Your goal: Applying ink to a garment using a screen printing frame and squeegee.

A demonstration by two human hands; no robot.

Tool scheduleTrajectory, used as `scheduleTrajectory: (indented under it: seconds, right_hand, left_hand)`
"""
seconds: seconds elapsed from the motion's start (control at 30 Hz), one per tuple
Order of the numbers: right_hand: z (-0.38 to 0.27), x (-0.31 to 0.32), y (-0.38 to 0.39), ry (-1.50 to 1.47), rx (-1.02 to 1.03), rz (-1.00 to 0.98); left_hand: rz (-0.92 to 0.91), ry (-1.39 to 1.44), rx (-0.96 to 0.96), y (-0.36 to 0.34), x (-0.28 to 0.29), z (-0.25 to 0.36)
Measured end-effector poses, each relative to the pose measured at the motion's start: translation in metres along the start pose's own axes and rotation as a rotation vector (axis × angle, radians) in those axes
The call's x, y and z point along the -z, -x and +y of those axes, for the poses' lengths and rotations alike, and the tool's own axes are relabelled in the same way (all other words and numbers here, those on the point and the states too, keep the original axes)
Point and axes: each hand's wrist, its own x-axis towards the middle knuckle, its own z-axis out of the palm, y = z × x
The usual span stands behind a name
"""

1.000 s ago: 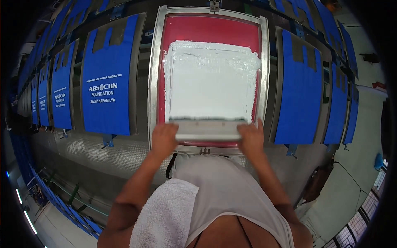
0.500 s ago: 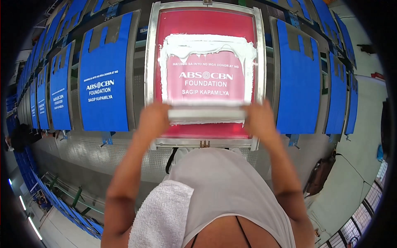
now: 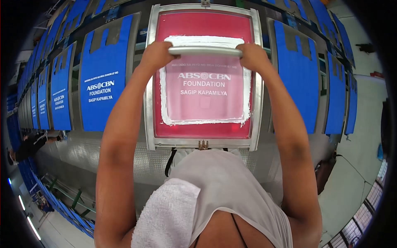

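Observation:
Both my hands grip the ends of a long squeegee, laid crosswise over a screen-printing frame. My left hand is closed round its left end, and my right hand round its right end. The squeegee rests across the upper part of the pink-red mesh. White ink borders the stencil area in a thick rectangle, with a band of it just beyond the squeegee. White lettering shows through the mesh below the squeegee. The metal frame stands straight in front of my body.
Blue bag-shaped cloth pieces lie on boards to the left and right; the left ones bear white print. More line the far row. A white towel hangs over my left shoulder. Another person is at the far left.
My hands and the squeegee have moved away from me, from the near end of the mesh to its upper part. The thick ink near the top is now flatter or behind the squeegee.

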Motion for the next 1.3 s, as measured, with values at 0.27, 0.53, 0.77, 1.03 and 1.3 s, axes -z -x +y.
scheduleTrajectory:
  seconds: [0.27,0.53,0.77,1.03,1.3]
  right_hand:
    - [-0.094,-0.027,0.217,-0.235,-0.096,-0.167]
    - [-0.017,-0.033,0.036,-0.044,-0.050,0.032]
    - [0.017,0.034,-0.030,-0.112,0.031,-0.027]
    - [0.034,0.040,-0.085,-0.264,0.102,-0.166]
    - [-0.002,0.028,-0.094,-0.150,0.193,-0.142]
  left_hand:
    - [0.008,0.118,-0.130,0.228,-0.051,0.059]
    - [0.063,-0.030,0.032,0.032,-0.027,0.004]
    - [0.151,0.010,0.062,-0.013,0.022,0.009]
    - [-0.502,0.534,0.286,0.201,-0.029,0.073]
    - [-0.577,1.425,0.624,0.306,-0.162,0.126]
